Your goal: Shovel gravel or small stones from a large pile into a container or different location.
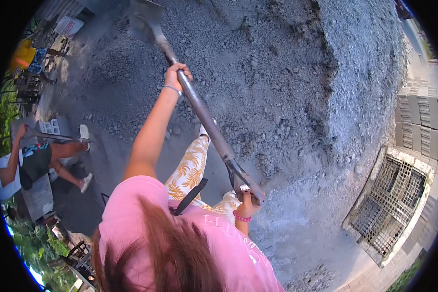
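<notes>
I hold a long-handled shovel (204,117) slanting from lower right up to upper left. My left hand (175,75) grips the dark shaft well up its length, arm stretched out, a thin bracelet on the wrist. My right hand (249,204), with a pink bead bracelet, is closed on the grip at the shovel's near end. The metal blade (143,19) is at the top of the view, over the grey gravel pile (287,73). My pink shirt and patterned trousers fill the lower middle.
Another person (39,160) sits at the left on concrete blocks, holding a tool. A metal drain grate (389,204) in a concrete frame lies at the lower right. Stacked grey blocks (418,117) stand at the right edge. Bags and clutter lie at the upper left.
</notes>
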`<action>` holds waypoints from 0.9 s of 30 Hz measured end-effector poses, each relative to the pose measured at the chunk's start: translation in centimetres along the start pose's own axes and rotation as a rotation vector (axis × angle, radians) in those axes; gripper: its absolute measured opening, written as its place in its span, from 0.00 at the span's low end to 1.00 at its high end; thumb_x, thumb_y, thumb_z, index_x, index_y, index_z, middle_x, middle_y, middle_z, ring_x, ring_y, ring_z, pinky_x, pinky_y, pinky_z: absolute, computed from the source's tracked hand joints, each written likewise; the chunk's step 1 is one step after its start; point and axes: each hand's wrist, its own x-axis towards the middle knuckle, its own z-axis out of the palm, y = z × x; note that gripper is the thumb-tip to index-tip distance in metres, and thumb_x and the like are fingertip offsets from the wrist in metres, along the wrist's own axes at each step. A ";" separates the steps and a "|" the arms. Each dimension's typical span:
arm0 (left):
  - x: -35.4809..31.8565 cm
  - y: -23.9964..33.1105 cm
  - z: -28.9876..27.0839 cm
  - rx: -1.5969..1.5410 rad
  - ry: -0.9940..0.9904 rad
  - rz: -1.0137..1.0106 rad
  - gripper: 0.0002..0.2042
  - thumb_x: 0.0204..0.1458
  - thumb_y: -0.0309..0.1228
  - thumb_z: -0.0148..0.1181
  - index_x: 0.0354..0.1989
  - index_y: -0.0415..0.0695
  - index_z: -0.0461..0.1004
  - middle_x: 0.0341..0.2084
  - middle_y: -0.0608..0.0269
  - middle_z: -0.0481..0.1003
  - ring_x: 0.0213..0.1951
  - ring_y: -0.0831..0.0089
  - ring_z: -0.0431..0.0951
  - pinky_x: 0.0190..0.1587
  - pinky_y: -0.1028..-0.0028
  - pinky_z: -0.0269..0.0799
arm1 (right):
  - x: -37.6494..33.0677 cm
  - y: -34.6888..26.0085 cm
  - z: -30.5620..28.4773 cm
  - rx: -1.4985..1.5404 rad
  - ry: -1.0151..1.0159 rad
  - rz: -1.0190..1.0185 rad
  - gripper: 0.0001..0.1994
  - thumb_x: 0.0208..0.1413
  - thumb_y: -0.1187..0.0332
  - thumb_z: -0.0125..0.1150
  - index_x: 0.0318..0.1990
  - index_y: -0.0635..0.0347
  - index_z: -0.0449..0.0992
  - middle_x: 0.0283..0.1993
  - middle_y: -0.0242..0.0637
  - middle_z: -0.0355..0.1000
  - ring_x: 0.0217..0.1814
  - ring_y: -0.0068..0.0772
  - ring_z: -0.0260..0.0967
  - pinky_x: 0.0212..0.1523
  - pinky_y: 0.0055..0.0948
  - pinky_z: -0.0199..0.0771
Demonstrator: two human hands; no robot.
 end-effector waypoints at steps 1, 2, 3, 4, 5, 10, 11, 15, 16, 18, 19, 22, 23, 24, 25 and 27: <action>0.0 -4.3 -0.5 0.076 0.067 -0.005 0.05 0.30 0.23 0.48 0.12 0.43 0.58 0.09 0.65 0.59 0.11 0.76 0.60 0.16 0.77 0.59 | -0.8 1.9 -2.9 0.149 0.072 0.179 0.09 0.28 0.82 0.50 0.24 0.66 0.64 0.22 0.34 0.63 0.25 0.23 0.60 0.28 0.24 0.63; -0.4 -8.6 -1.2 0.153 0.134 -0.002 0.05 0.30 0.23 0.49 0.12 0.43 0.58 0.09 0.65 0.60 0.11 0.76 0.60 0.15 0.76 0.59 | -1.6 2.9 -5.6 0.098 0.164 0.258 0.09 0.28 0.82 0.50 0.24 0.66 0.63 0.21 0.35 0.62 0.21 0.23 0.60 0.23 0.20 0.63; -0.2 -12.5 -3.4 0.170 0.151 -0.085 0.05 0.28 0.25 0.49 0.12 0.43 0.59 0.06 0.62 0.60 0.10 0.71 0.61 0.15 0.73 0.61 | -2.5 3.0 -8.4 0.112 0.199 0.320 0.09 0.28 0.82 0.50 0.24 0.65 0.63 0.20 0.35 0.62 0.18 0.23 0.59 0.20 0.20 0.62; -0.4 -17.4 -5.4 0.203 0.203 -0.162 0.05 0.28 0.26 0.50 0.11 0.44 0.59 0.05 0.62 0.59 0.09 0.70 0.61 0.14 0.72 0.61 | -3.4 3.0 -11.4 0.120 0.246 0.380 0.09 0.28 0.81 0.50 0.24 0.65 0.62 0.19 0.35 0.62 0.15 0.24 0.59 0.17 0.20 0.62; -1.9 -23.7 -6.0 0.224 0.257 -0.224 0.05 0.27 0.27 0.49 0.11 0.44 0.59 0.04 0.61 0.58 0.08 0.70 0.59 0.13 0.72 0.60 | -4.4 3.4 -15.1 0.113 0.376 0.440 0.08 0.29 0.80 0.50 0.23 0.64 0.62 0.16 0.34 0.60 0.14 0.24 0.57 0.15 0.21 0.61; -14.9 -47.3 -13.9 0.311 0.362 -0.664 0.03 0.26 0.27 0.49 0.10 0.43 0.63 0.06 0.59 0.62 0.08 0.67 0.62 0.13 0.69 0.62 | -12.7 -0.7 -33.8 -0.037 0.791 0.754 0.10 0.29 0.74 0.51 0.24 0.60 0.61 0.13 0.32 0.56 0.10 0.24 0.53 0.10 0.22 0.57; -19.1 -54.1 -14.5 0.369 0.384 -0.703 0.04 0.26 0.27 0.50 0.09 0.43 0.63 0.06 0.59 0.63 0.09 0.68 0.64 0.13 0.70 0.63 | -15.0 -2.9 -36.4 -0.190 0.956 0.727 0.07 0.27 0.73 0.51 0.20 0.58 0.61 0.10 0.31 0.54 0.09 0.24 0.52 0.10 0.22 0.56; -31.6 -59.5 -8.4 0.413 0.506 -0.945 0.04 0.27 0.26 0.51 0.12 0.41 0.64 0.08 0.60 0.65 0.09 0.70 0.65 0.13 0.72 0.63 | -23.2 -12.8 -44.6 -0.588 1.087 0.868 0.10 0.30 0.68 0.54 0.26 0.61 0.71 0.21 0.37 0.67 0.26 0.30 0.63 0.27 0.26 0.62; -32.2 -59.4 -8.2 0.415 0.553 -0.981 0.04 0.27 0.25 0.52 0.13 0.40 0.65 0.09 0.60 0.65 0.09 0.71 0.65 0.13 0.73 0.63 | -22.5 -12.8 -45.3 -0.605 1.066 0.880 0.10 0.30 0.68 0.54 0.26 0.61 0.71 0.21 0.37 0.67 0.26 0.30 0.63 0.27 0.26 0.62; -32.3 -56.2 -5.2 0.453 0.542 -1.017 0.04 0.27 0.26 0.51 0.11 0.41 0.64 0.09 0.60 0.65 0.10 0.71 0.66 0.13 0.73 0.63 | -22.6 -11.3 -47.0 -0.510 1.137 0.877 0.06 0.31 0.68 0.51 0.20 0.57 0.65 0.16 0.32 0.60 0.19 0.27 0.57 0.20 0.23 0.59; -29.4 -55.0 -6.6 0.447 0.566 -1.003 0.04 0.27 0.26 0.51 0.11 0.41 0.64 0.09 0.60 0.65 0.10 0.71 0.66 0.13 0.73 0.63 | -21.2 -9.6 -47.2 -0.463 1.125 0.877 0.05 0.31 0.68 0.50 0.18 0.55 0.62 0.13 0.29 0.56 0.15 0.26 0.55 0.16 0.22 0.57; -15.1 -49.1 -12.4 0.555 0.581 -0.773 0.05 0.25 0.27 0.52 0.09 0.42 0.64 0.06 0.62 0.63 0.09 0.71 0.65 0.12 0.73 0.62 | -14.3 -2.4 -39.3 -0.212 0.871 0.912 0.08 0.34 0.66 0.47 0.12 0.50 0.56 0.08 0.24 0.49 0.09 0.23 0.48 0.10 0.20 0.51; -9.3 -45.8 -14.0 0.597 0.585 -0.688 0.05 0.25 0.28 0.53 0.08 0.43 0.63 0.05 0.62 0.63 0.08 0.71 0.64 0.12 0.73 0.62 | -9.4 0.9 -31.0 -0.064 0.649 0.938 0.09 0.35 0.64 0.47 0.12 0.49 0.55 0.08 0.24 0.49 0.09 0.23 0.47 0.11 0.21 0.49; -3.9 -41.4 -14.2 0.220 0.274 -0.562 0.05 0.25 0.28 0.52 0.08 0.44 0.63 0.04 0.62 0.62 0.08 0.71 0.64 0.12 0.71 0.62 | -7.3 5.4 -25.6 0.044 0.719 0.917 0.07 0.34 0.66 0.49 0.14 0.50 0.57 0.10 0.25 0.51 0.10 0.23 0.47 0.13 0.22 0.51; 3.9 -35.0 -15.2 0.438 0.459 -0.652 0.05 0.26 0.27 0.51 0.08 0.44 0.62 0.04 0.62 0.61 0.08 0.70 0.63 0.13 0.70 0.63 | -3.8 7.9 -18.0 0.104 0.670 0.918 0.05 0.32 0.70 0.50 0.17 0.53 0.59 0.13 0.27 0.54 0.12 0.23 0.50 0.15 0.20 0.53; 9.1 -29.0 -13.9 0.445 0.484 -0.538 0.04 0.28 0.26 0.50 0.12 0.42 0.63 0.06 0.61 0.62 0.09 0.71 0.64 0.15 0.70 0.65 | -1.8 10.0 -10.9 0.110 0.649 0.778 0.06 0.30 0.75 0.49 0.21 0.55 0.61 0.15 0.29 0.55 0.13 0.23 0.52 0.16 0.20 0.57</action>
